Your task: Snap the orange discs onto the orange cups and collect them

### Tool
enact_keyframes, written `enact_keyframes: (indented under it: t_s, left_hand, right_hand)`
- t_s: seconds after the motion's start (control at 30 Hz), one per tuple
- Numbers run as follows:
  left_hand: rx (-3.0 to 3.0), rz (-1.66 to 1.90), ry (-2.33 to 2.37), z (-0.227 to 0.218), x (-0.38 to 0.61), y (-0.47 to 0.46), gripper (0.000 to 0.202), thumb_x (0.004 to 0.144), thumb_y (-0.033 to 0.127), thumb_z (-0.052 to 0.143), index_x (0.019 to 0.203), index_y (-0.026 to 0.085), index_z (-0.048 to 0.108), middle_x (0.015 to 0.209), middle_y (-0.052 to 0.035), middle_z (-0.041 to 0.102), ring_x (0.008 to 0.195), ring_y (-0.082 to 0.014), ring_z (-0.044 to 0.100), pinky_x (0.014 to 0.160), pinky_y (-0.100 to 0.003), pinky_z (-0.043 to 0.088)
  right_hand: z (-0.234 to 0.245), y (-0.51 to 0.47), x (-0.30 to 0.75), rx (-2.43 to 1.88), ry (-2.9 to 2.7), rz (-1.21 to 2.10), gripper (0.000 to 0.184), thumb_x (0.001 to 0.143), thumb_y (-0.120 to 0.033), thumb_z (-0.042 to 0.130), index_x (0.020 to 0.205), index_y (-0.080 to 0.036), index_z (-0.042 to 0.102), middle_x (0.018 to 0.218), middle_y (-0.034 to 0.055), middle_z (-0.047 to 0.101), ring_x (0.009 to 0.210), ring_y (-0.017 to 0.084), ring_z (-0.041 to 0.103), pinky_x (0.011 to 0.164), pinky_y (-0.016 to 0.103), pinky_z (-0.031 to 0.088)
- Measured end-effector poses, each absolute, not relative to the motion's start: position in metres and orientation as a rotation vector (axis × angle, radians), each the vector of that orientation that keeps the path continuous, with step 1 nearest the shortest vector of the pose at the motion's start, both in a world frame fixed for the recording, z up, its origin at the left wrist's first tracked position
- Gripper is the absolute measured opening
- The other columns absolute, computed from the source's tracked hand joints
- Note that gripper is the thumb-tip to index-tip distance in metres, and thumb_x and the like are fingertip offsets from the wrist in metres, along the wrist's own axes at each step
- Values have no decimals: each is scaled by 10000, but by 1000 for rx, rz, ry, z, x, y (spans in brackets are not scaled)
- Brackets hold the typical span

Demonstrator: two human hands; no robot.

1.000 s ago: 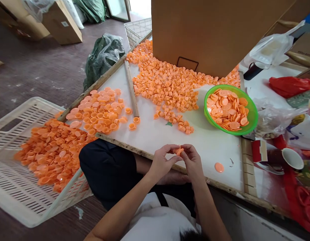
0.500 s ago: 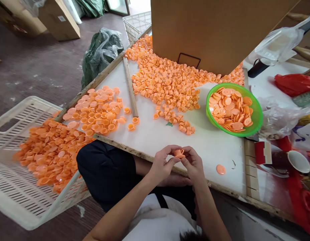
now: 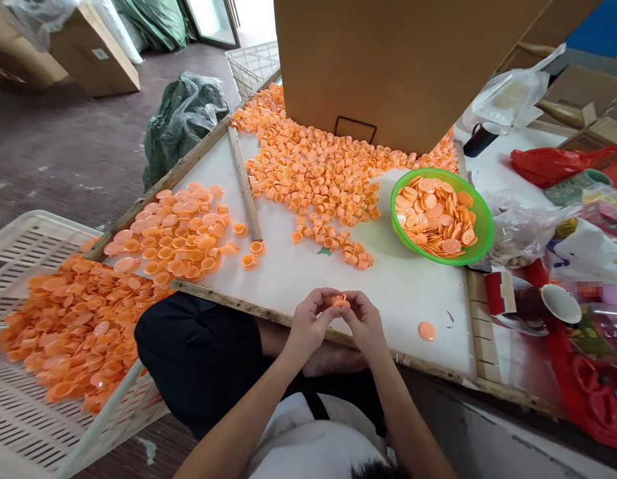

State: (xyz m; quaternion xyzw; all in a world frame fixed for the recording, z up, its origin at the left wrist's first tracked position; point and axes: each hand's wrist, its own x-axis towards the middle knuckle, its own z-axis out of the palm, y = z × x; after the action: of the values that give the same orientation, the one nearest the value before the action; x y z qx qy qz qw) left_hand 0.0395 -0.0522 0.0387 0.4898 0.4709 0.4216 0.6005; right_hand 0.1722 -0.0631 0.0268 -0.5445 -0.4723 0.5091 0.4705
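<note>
Between the fingertips of both hands is a small orange toy cup (image 3: 340,301) with a saucer at its base, partly covered by the fingers. My left hand (image 3: 311,319) pinches it from one side, and my right hand (image 3: 364,319) grips it from the other, above the table's front edge. A lone orange saucer (image 3: 427,331) lies on the white table (image 3: 398,299) to the right of my right hand. A green bowl (image 3: 483,249) full of orange saucers stands farther back. Loose orange cups (image 3: 313,166) are heaped beyond my hands.
Cups and saucers lie in a pile (image 3: 179,233) left of a wooden divider (image 3: 246,186). A white plastic crate (image 3: 54,226) at lower left holds more. A large cardboard box (image 3: 398,66) stands behind the heap. At right are a mug (image 3: 560,304) and red bags (image 3: 548,166).
The camera view has shifted, moving the scene left in the picture. Both hands still hold the toy cup, which is now more covered by the fingers and looks turned.
</note>
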Motion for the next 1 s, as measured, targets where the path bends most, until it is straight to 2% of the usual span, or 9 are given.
enact_keyframes:
  t_s: [0.13,0.17,0.23,0.33,0.4,0.53,0.63,0.8,1.0]
  left_hand:
    - [1380,930,1431,26,1,-37,280,843,338,628,1093,211,625,1062,-63,691,943,-226,657,862,-372,531]
    - [1470,956,1557,23,-18,-29,308,856,331,608,1132,194,617,1115,-72,675,998,-234,641,922,-396,507]
    - [1567,1009,1874,18,-60,-12,346,843,311,606,1148,147,627,1105,-98,663,1019,-264,625,937,-445,493]
    - [1707,1031,2239,18,-106,12,417,831,291,627,1199,97,613,1307,-163,542,1255,-349,482,1084,-539,353]
    - [1792,1074,2274,22,-107,20,419,832,292,642,1210,115,605,1359,-172,492,1310,-373,417,1118,-565,292]
    - [2003,1075,1733,22,-33,22,229,888,208,563,1109,199,623,1176,-121,615,1150,-283,536,1037,-492,412]
    - [2122,983,1491,12,41,27,175,876,182,590,1038,231,633,1057,-43,656,1058,-201,574,963,-346,484]
    - [2188,682,1551,-5,97,53,288,860,100,557,1136,177,589,1104,-104,572,1053,-238,555,873,-347,501]
    - [2149,584,1599,-7,81,59,210,854,118,596,1046,202,589,1036,-72,571,997,-222,573,837,-324,491]
  right_hand:
    - [22,-64,209,-1641,-1302,1010,266,851,-457,594,979,-234,658,884,71,681,858,241,632,794,417,521]
    - [22,-67,226,-1728,-1312,930,245,850,-444,594,956,-234,663,882,80,682,868,250,631,816,430,509]
    - [21,-78,266,-1936,-1345,764,203,844,-408,595,910,-229,666,902,103,677,877,256,630,828,424,488]
    - [14,-98,322,-2218,-1362,565,203,770,-351,645,906,-201,647,969,136,650,872,272,617,773,417,468]
    - [6,-107,346,-2396,-1396,484,240,713,-332,682,904,-198,627,937,116,638,832,255,613,737,384,462]
    - [-9,-106,353,-2507,-1501,531,293,664,-329,703,903,-199,594,900,79,625,763,218,600,679,331,445]
    - [-12,-99,343,-2440,-1552,625,255,687,-343,656,897,-210,602,849,52,623,747,207,594,663,314,433]
    - [-9,-99,340,-2345,-1521,701,229,737,-424,557,802,-221,639,768,37,608,696,203,589,647,326,434]
    - [0,-96,334,-2285,-1371,705,300,727,-504,585,814,-227,660,815,35,625,667,190,595,662,340,451]
